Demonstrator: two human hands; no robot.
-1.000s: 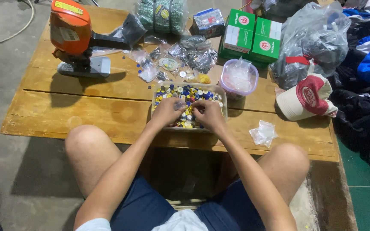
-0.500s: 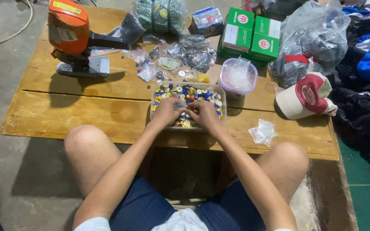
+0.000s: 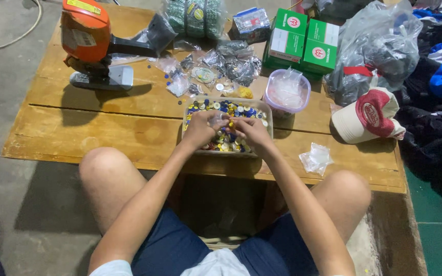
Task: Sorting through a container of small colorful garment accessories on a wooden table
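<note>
Both hands meet over a clear rectangular plastic tray (image 3: 267, 110) filled with small round buttons in yellow, blue, white and red (image 3: 241, 109). The left hand (image 3: 202, 129) has its fingers curled inward, the tips bunched together at something small and pale; what it is cannot be made out. The right hand (image 3: 252, 132) is likewise curled, its fingertips drawn close and nearly touching those of the left, so the grip of each is pressed together rather than spread. Whether a button sits between the fingers is too small to tell. The hands rest on the buttons in the near half of the tray, which stands at the near middle of a worn wooden table (image 3: 103, 128).

Just behind the tray to the right stands a round clear plastic tub with a lilac rim (image 3: 287, 92), with clear bags inside. Behind the tray lie small clear bags of dark bits (image 3: 234, 64) and a few loose buttons. To the far left stands an orange and black machine on a grey base (image 3: 90, 43). At the back right are two green cardboard boxes (image 3: 303, 41), beside them a large clear bag of dark goods (image 3: 374, 43). A white and red cap (image 3: 367, 117) lies at the right edge, and a crumpled clear plastic bag (image 3: 315, 157) near the right knee.
</note>
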